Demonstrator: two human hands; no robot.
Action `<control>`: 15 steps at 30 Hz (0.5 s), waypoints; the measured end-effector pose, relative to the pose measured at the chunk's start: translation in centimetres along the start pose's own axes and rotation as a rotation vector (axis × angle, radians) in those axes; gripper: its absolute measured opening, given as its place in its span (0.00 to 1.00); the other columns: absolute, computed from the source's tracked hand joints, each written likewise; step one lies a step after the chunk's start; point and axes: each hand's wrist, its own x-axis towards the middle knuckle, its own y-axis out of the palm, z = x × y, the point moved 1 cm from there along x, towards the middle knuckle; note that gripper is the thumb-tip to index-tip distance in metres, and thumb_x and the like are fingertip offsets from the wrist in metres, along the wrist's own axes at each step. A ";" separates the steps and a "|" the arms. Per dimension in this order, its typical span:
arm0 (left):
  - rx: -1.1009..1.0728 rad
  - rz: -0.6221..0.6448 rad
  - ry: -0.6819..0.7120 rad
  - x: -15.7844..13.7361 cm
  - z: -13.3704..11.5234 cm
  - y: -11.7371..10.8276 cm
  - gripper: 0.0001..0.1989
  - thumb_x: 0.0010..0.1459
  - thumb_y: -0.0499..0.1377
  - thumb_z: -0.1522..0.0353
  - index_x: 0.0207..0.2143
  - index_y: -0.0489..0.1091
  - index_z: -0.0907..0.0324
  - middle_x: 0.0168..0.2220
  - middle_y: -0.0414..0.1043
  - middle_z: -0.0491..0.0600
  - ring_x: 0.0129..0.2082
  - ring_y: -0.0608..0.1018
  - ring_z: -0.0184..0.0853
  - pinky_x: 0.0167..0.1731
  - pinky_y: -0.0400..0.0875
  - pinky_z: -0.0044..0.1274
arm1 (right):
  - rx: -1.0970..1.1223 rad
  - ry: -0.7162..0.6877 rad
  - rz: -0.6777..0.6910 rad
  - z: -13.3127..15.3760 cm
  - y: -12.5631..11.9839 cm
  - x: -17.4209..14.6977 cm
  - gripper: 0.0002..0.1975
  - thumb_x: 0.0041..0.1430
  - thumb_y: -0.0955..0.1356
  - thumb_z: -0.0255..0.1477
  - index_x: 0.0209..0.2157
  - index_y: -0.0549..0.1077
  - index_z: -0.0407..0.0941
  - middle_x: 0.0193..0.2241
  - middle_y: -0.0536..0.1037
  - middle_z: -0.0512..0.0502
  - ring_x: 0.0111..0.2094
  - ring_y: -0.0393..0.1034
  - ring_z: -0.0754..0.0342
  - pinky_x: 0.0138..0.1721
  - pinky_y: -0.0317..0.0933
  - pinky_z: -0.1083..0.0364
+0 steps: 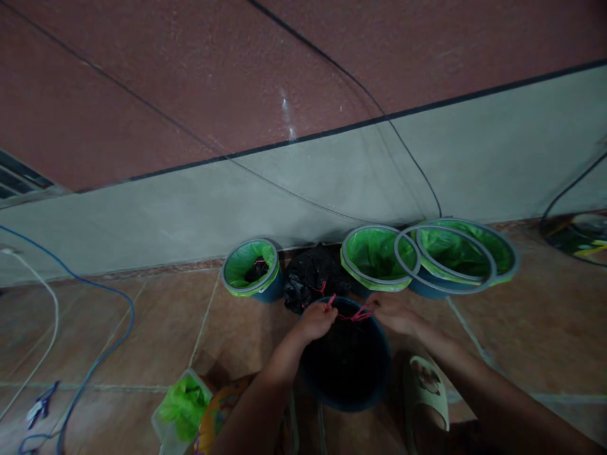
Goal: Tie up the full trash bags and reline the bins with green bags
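Note:
My left hand (317, 320) and my right hand (391, 313) each pinch an end of a red drawstring (349, 314) over the far rim of a dark blue bin (370, 392) lined with a black bag (344, 360). The bin stands on the tiled floor between my forearms. Just behind it lies a tied black rubbish bag (310, 275) with a red string.
Three blue bins with green liners stand along the wall: one left (250, 267), two overlapping right (377, 256) (462, 253), with a loose grey ring (446, 259). A green-bag packet (183, 407) lies lower left, a slipper (425, 388) lower right. Blue and white cables (114, 335) cross the floor at left.

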 end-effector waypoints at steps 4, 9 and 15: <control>-0.548 0.097 -0.018 0.2 -0.5 1.6 0.16 0.56 0.54 0.57 0.23 0.64 0.59 0.24 0.70 0.44 0.20 0.69 0.27 0.25 0.65 0.21 | 0.132 -0.023 0.051 1.0 0.3 0.2 0.13 0.59 0.61 0.33 0.26 0.72 0.44 0.25 0.77 0.47 0.28 0.69 0.54 0.31 0.60 0.55; -0.667 0.063 0.014 0.8 -0.4 2.7 0.17 0.52 0.58 0.55 0.26 0.67 0.61 0.24 0.70 0.44 0.21 0.69 0.26 0.26 0.65 0.22 | 0.298 -0.025 0.201 1.5 1.7 -0.4 0.18 0.60 0.60 0.44 0.24 0.64 0.46 0.14 0.63 0.56 0.17 0.57 0.60 0.21 0.51 0.58; -0.491 0.245 0.226 0.9 -0.3 2.8 0.07 0.44 0.64 0.70 0.30 0.74 0.62 0.29 0.74 0.44 0.29 0.72 0.29 0.35 0.66 0.22 | 0.323 -0.069 0.259 3.3 1.9 -1.0 0.20 0.57 0.63 0.48 0.24 0.66 0.46 0.16 0.64 0.56 0.18 0.57 0.60 0.19 0.51 0.59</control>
